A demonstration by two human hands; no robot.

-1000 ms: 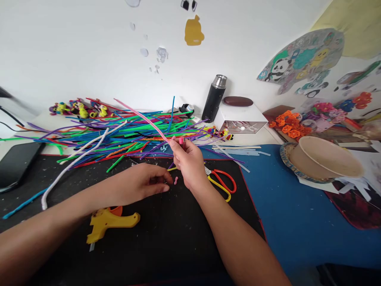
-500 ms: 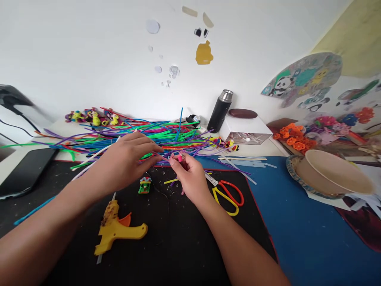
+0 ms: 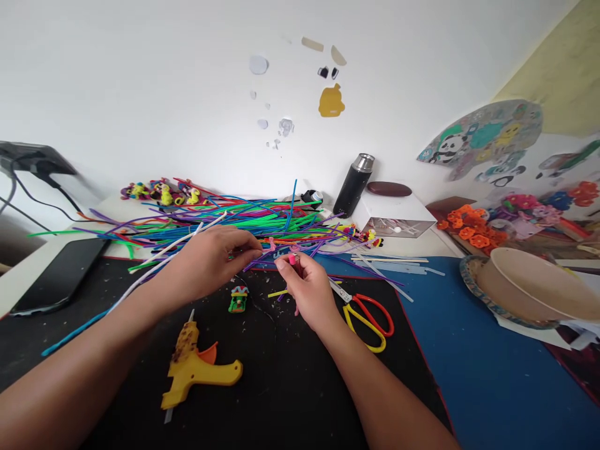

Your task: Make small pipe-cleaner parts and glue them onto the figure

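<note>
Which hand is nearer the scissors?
Right. The right hand is just left of the scissors, beside their blades; the left hand is farther off, to the left of the right hand.

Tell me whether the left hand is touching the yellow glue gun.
Apart. The head view shows a strip of black mat between the left hand and the nozzle of the yellow glue gun.
</note>
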